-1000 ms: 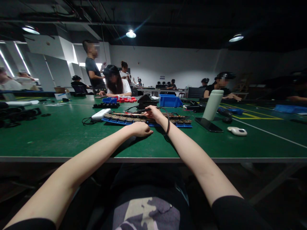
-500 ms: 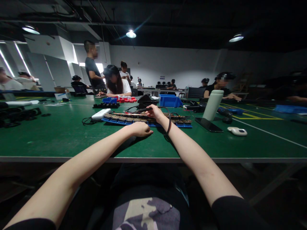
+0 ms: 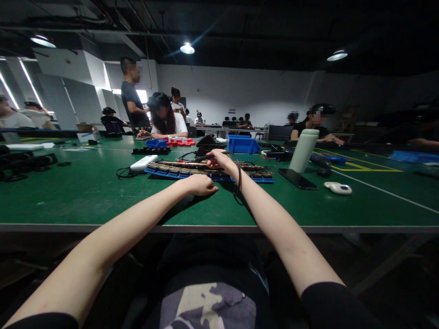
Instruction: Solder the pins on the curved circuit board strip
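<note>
On the green table (image 3: 103, 201) lies a long curved blue rack (image 3: 164, 172) with rows of brass-coloured and dark parts. My left hand (image 3: 201, 184) rests curled at its near edge, fingers folded; whatever they might hold is hidden. Over the middle of the rack, my right hand (image 3: 219, 161) has its fingers closed on a black pen-like tool (image 3: 200, 159). The tool's dark cable (image 3: 237, 176) loops over my right wrist and down to the table.
Left of the rack is a white device (image 3: 144, 163) with a cable. A blue bin (image 3: 243, 144) is behind it. To the right stand a pale green bottle (image 3: 303, 151), a phone (image 3: 297, 178) and a white case (image 3: 338, 188). Several people sit or stand beyond.
My right hand has shifted very slightly left with the tool, which tilts a little lower. My left hand stays nearly where it was.
</note>
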Available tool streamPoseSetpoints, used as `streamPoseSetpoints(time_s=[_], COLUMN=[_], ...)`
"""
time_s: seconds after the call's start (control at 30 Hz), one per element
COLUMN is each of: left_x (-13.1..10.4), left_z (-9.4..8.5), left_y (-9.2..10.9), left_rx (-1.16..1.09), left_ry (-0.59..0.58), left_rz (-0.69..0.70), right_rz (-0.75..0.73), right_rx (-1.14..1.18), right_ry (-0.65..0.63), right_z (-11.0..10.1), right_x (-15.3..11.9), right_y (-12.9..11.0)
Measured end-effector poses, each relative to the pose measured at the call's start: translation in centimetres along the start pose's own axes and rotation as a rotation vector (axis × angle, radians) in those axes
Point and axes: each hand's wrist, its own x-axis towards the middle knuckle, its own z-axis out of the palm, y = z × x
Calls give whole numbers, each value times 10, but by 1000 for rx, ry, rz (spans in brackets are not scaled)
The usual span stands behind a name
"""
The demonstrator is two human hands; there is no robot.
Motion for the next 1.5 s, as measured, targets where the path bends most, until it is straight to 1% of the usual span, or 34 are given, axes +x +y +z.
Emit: streamPoseSetpoints(time_s=[0.33, 0.53, 0.93, 1.23, 1.5], left_x=[-1, -1, -1, -2, -2], left_z=[-3, -2, -2, -6, -4], left_y=[2, 2, 1, 4, 2], left_rx=[31, 20, -12, 18, -3], left_ry=[-21, -22, -7, -46, -29], left_rz=[-10, -14, -3, -19, -18], right_rz=[17, 60, 86, 92, 89], right_rx=[-77, -101, -77, -71, -68], right_ry=[-18, -28, -30, -28, -39], right_z=[-1, -3, -3, -3, -4], right_x=[-5, -9, -8, -10, -7], right_y=[-4, -8, -9, -9, -7])
